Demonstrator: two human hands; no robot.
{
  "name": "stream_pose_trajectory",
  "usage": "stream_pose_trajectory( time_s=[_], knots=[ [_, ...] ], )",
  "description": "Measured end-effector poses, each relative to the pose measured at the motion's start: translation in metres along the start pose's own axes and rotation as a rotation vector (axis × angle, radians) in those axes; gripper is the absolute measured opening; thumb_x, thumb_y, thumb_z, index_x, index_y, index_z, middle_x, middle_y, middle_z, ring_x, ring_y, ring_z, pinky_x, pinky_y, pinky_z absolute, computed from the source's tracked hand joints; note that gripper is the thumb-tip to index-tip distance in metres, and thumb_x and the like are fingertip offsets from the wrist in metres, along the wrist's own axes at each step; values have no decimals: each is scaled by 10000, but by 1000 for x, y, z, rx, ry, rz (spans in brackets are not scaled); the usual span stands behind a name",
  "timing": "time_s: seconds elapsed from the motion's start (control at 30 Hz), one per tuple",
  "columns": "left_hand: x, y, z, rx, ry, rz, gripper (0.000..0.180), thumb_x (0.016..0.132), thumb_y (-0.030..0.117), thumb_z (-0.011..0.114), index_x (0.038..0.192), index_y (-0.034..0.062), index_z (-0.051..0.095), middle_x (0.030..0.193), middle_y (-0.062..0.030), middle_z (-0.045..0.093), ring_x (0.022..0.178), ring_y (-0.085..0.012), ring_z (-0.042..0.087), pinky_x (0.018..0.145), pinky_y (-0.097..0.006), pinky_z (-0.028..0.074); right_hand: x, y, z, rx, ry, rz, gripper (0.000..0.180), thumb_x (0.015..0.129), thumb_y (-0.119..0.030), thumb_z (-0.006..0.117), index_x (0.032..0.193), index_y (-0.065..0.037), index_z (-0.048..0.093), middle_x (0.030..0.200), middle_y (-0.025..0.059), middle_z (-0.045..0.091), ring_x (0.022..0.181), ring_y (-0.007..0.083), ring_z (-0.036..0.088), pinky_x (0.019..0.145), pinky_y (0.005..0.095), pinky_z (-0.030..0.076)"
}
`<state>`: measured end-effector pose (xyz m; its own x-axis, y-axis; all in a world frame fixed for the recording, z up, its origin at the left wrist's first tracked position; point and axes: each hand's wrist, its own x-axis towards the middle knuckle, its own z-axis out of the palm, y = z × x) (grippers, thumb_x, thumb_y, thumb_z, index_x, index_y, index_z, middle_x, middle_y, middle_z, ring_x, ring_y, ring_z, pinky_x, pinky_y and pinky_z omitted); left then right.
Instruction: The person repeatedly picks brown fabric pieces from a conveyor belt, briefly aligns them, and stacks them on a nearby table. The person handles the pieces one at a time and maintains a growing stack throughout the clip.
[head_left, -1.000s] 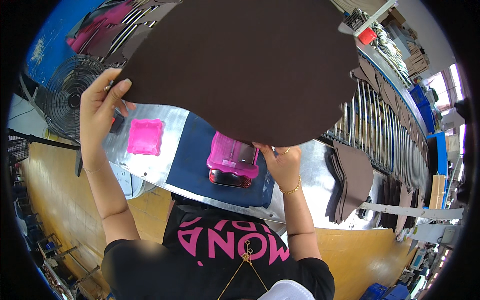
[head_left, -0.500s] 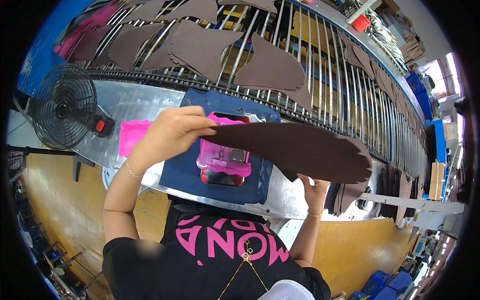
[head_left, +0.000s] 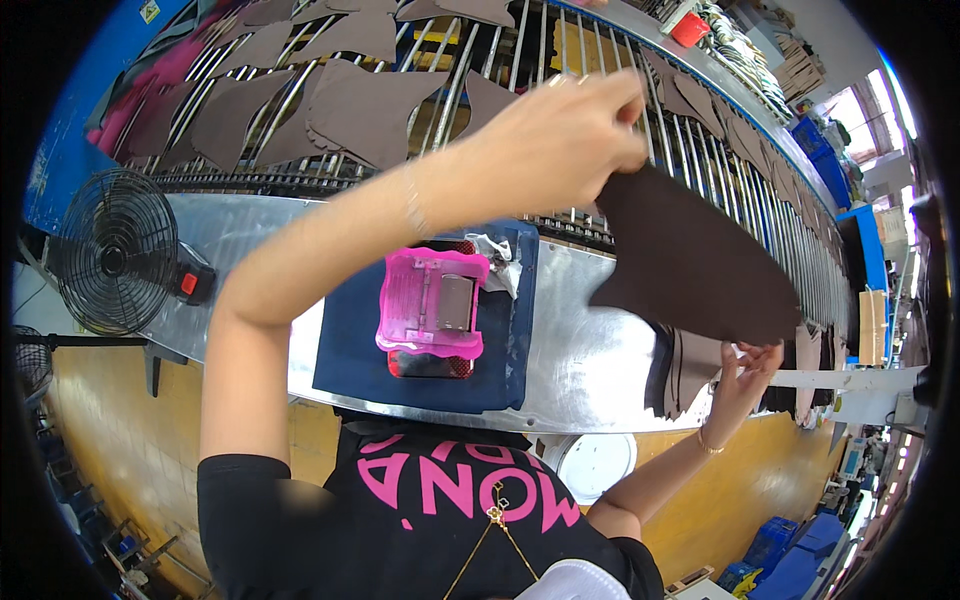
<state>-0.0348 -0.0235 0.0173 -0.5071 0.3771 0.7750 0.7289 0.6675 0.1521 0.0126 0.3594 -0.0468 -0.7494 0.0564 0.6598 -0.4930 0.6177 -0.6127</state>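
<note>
A dark brown cut sheet piece (head_left: 700,265) with curved edges hangs between my two hands, its flat side toward me. My left hand (head_left: 585,135) reaches across to the right over the metal bars and pinches the upper corner. At the lower right edge, the fingertips of my right hand (head_left: 743,382) hold the piece, partly hidden by it. Beside my right hand, a stack of similar brown pieces (head_left: 688,375) drapes over the table edge. More brown pieces (head_left: 365,110) lie spread on the rack of metal bars (head_left: 440,110), some hidden behind my left forearm.
On the metal table (head_left: 580,350) lies a dark blue mat (head_left: 350,350) with a pink plastic tray (head_left: 405,305) on top. Crumpled clear plastic (head_left: 500,262) sits beside it. A black fan (head_left: 115,250) stands at left. A pale bar (head_left: 850,379) juts in at right.
Both hands have moved right, my left one also farther away, carrying the brown piece with them. It has turned to slope more steeply. The pink tray is now uncovered.
</note>
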Motion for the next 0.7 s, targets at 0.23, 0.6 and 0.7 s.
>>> stream_pose_trajectory(
  time_s=[0.23,0.6,0.7],
  knots=[
    [72,-11,3,523,138,359,83,711,189,675,642,144,677,1029,-35,536,1040,-191,561,857,-402,465,49,-38,103,-6,-379,17,306,833,-112,692,1119,-35,618,721,74,630,538,91,494,508,247,407],
    [4,-9,-99,313,28,-215,547,847,302,650,1325,110,466,1371,-204,321,1280,-382,332,1065,-464,301,60,8,296,668,-497,614,173,963,-80,486,1133,-52,482,773,34,590,541,94,581,464,210,479],
    [-39,-17,-101,265,139,-251,498,812,280,696,1273,192,529,1307,-119,409,1187,-313,464,994,-422,395,64,34,336,704,-508,697,158,962,-74,476,1119,-59,487,790,26,584,529,88,571,431,206,482]
  ],
)
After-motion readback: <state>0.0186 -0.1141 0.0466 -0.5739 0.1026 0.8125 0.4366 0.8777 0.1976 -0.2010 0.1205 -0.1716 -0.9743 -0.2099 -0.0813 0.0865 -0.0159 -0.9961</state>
